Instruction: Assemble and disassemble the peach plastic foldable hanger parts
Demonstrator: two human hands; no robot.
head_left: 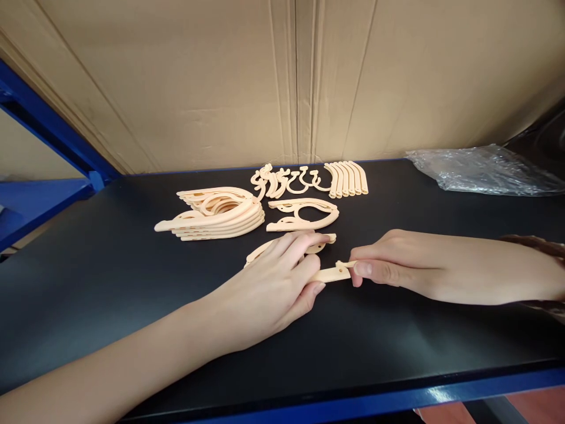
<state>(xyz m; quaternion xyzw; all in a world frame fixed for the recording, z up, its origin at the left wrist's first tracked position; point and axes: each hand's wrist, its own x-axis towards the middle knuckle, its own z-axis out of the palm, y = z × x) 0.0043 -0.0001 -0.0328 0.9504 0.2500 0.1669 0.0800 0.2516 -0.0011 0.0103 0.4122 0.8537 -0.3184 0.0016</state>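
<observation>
My left hand (282,268) is closed around a cream plastic hanger arm (332,275), its end sticking out to the right. Under the same hand lies a second cream hanger arm (260,251), mostly covered by the fingers. With thumb and fingers, my right hand (392,265) pinches a small cream hook piece (346,264) at the holed end of the held arm. Most of the hook is hidden in the grip, and I cannot tell whether it is seated. Just behind my hands is a folded travel hanger (304,224).
A stack of folded hangers (220,229) sits to the left. Loose hooks (296,187) and a row of hanger arms (346,179) lie at the back, before a cardboard wall (198,88). A clear plastic bag (481,171) rests at the back right of the black table (132,282).
</observation>
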